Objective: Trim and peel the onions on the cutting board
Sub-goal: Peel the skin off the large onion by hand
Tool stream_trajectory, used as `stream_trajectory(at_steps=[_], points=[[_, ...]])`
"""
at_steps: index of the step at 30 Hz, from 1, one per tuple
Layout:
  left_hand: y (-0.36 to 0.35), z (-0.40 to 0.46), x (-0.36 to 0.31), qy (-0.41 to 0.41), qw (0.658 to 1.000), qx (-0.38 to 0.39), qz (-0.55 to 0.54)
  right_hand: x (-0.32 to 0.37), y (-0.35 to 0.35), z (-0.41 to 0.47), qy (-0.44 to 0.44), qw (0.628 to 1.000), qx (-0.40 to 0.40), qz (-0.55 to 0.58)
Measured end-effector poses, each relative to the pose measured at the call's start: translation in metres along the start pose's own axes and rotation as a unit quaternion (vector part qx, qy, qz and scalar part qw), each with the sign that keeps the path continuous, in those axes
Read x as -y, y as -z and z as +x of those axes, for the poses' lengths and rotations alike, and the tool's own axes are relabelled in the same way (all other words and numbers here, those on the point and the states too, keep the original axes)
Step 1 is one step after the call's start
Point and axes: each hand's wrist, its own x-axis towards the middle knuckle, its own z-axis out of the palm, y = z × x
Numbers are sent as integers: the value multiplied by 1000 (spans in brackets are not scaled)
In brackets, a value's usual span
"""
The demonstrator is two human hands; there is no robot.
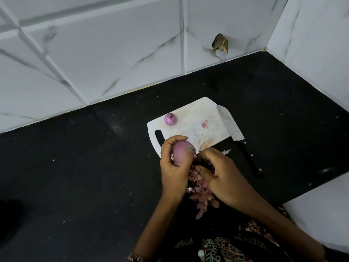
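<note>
My left hand (174,167) grips a purple onion (181,151) just off the near corner of the white cutting board (190,118). My right hand (219,173) is beside it, fingers curled and pinching papery skin at the onion's right end. A second, peeled purple onion (170,119) sits on the board's far left part. A small purple scrap (204,124) lies mid-board. A knife (229,124) with a black handle rests along the board's right edge, untouched.
A heap of onion peels (202,193) lies on the black counter (85,167) under my hands. White marbled tiles (113,53) close off the back and right; one has a chipped hole (220,43). A white surface (321,214) juts in at the right front.
</note>
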Motion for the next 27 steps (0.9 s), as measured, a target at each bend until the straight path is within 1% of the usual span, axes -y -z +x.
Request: stream_trajectory(at_steps=[2,5,6,8,10,11,14,17,21,24,27], points=[[1,2,0,-10,1000,1,5,0,0,-1,-7,999,-4,33],[2,3,3,-10,1000,2,25,8,3,-3,-26,981,17,192],[4,3,5,6,1000,-4,18,11,4,-2,-32,972,18,233],[7,3,9,61,998,-17,-30,9,7,1,-50,964,-23,261],[10,4,8,107,991,-21,-83,3,10,4,-78,963,-71,250],[10,5,6,119,988,-20,-99,-1,11,5,-91,963,-78,243],[9,6,0,121,987,-16,-103,-4,13,3,-97,970,-56,215],[9,6,0,101,991,-9,-90,3,11,1,-52,982,-52,172],[6,5,-1,45,998,1,-38,10,8,0,7,997,-58,58],[4,4,-2,11,1000,0,-22,13,6,0,15,997,-71,7],[2,1,-3,-14,1000,-4,-17,16,4,-1,8,997,-77,0]])
